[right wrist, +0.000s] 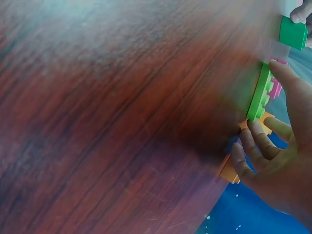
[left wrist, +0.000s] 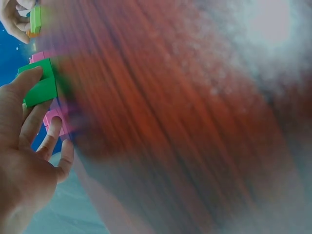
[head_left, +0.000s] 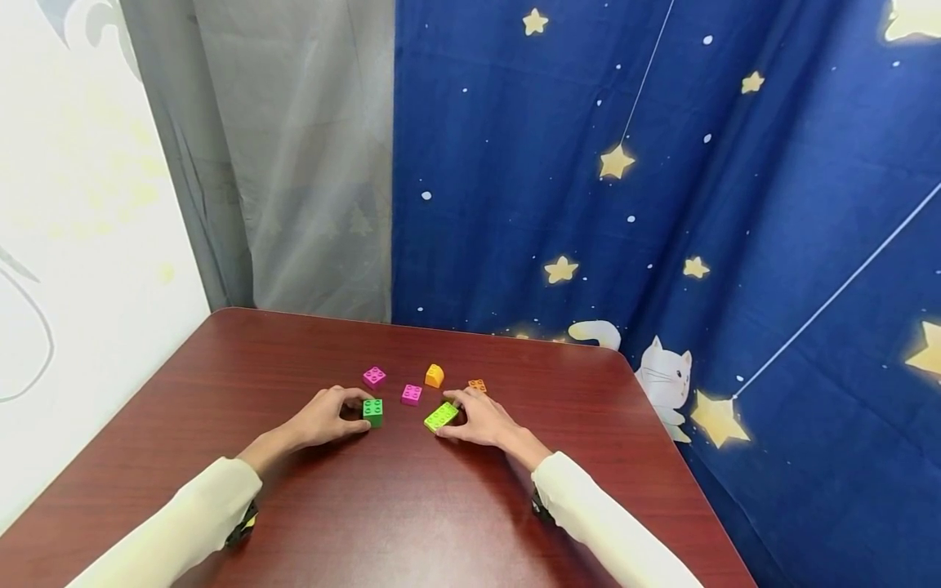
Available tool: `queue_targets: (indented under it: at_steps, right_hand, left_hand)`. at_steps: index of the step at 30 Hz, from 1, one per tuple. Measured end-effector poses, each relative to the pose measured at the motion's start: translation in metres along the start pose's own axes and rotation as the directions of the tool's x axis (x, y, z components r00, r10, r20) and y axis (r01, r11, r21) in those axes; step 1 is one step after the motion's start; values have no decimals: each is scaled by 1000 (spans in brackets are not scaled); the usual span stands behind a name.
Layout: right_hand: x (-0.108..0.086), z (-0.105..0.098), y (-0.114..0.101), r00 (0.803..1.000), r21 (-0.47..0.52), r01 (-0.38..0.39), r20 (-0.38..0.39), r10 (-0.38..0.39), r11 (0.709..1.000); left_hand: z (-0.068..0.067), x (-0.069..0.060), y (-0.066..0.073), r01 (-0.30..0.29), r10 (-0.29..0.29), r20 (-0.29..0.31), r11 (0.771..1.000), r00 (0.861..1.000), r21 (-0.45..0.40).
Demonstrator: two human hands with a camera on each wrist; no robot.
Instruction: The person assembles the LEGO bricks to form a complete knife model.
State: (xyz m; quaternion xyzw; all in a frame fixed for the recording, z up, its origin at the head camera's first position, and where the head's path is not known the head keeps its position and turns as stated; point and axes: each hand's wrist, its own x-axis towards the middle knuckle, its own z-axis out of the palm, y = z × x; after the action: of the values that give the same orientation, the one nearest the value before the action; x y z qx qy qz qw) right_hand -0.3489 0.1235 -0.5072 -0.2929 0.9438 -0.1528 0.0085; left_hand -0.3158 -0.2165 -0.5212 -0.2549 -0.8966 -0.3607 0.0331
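In the head view my left hand [head_left: 327, 416] pinches a green two-by-two toy building brick [head_left: 373, 413] between thumb and fingers, its studs facing up. The left wrist view shows the thumb across the green brick [left wrist: 43, 87], with the other fingers spread beyond it. To the right, my right hand [head_left: 481, 418] holds a longer lime-green brick [head_left: 441, 417] by its two ends, thumb at the near end. Seen from the right wrist, the lime-green brick [right wrist: 260, 92] has its studs toward the palm. The two held bricks are apart from each other.
Beyond the hands lie two magenta bricks [head_left: 374, 376], a yellow-orange brick [head_left: 434, 376] with a curved top, and an orange brick [head_left: 478, 385] partly behind the right hand. All are on a dark red wooden table [head_left: 353, 523]. A blue starry curtain [head_left: 515, 163] hangs behind its far edge.
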Motion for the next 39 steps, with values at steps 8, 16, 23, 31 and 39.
queue_targets:
  at_steps: [8, 16, 23, 31, 39]
  right_hand:
    - [-4, 0, 4, 1000, 11, 6, 7, -6, 1000]
    - [-5, 2, 7, 1000, 40, 23, 1, -23, 999]
    - [-4, 4, 7, 999, 24, 46, -19, -45, 999]
    - [2, 4, 6, 987, 67, 162, -9, -162, 985]
    - [3, 4, 3, 987, 133, 163, -19, -162, 978]
  left_hand:
    - [1, 0, 0, 4, -4, -1, 1000, 1000, 8]
    - [3, 1, 2, -3, 3, -6, 1000, 1000, 18]
    - [5, 4, 4, 0, 0, 1, 1000, 1000, -3]
    - [8, 6, 6, 4, -4, -3, 1000, 1000, 6]
    - [10, 8, 7, 15, -15, -14, 1000, 1000, 4]
